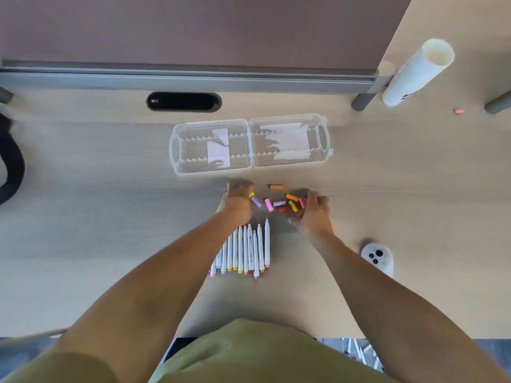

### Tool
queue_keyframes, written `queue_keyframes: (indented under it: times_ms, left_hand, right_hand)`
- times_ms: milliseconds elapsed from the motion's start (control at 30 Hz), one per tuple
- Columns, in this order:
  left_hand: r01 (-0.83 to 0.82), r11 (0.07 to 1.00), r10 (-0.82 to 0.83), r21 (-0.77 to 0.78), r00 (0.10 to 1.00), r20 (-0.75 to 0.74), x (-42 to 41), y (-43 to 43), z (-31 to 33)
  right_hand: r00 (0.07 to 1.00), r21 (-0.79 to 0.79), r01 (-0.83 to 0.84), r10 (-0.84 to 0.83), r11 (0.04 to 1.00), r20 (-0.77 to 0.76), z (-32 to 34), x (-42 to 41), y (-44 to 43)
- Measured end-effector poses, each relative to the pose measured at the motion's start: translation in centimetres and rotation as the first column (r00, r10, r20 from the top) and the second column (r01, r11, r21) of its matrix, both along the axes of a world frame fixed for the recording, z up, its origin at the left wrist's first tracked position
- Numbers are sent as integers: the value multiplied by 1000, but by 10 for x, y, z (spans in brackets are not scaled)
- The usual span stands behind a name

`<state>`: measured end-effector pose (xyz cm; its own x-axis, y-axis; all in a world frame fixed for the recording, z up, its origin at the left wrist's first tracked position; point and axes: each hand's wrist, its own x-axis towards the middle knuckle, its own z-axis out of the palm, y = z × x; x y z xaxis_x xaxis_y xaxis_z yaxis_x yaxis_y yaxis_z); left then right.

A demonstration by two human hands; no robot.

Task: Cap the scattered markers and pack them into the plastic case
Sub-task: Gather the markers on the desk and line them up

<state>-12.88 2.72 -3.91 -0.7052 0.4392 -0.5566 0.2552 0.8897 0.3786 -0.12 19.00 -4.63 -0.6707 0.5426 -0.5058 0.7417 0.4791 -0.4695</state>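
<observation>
White markers (246,250), tips toward case (250,142)

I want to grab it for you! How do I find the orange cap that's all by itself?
Find the clear plastic case lying open mid-desk. Nearer the person, a left hand and a right hand flank a heap of coloured caps. The orange cap lies alone between case and heap, touching no other cap, unlike the orange ones in the heap.

hands (238,202) blurred, markers (250,248) partly under forearm (166,275)
</observation>
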Motion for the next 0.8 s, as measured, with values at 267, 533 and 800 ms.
queue_keyframes:
  times_ms: [267, 533, 800]
  left_hand:
    - [30, 999, -31, 36, 999, 32, -8, 4, 10]
    - [-5, 1000, 6, 6, 994, -105, -23, -12, 22]
    - [-83, 994, 93, 64, 981, -168, -36, -44, 17]
  right_hand:
    - [971, -62, -233, 235, 970, 33, -1, -65, -16]
    - [905, 1, -423, 423, 906, 36, 1, -94, -42]
    - [933, -53, -360, 359, 932, -19, 7, -94, -52]
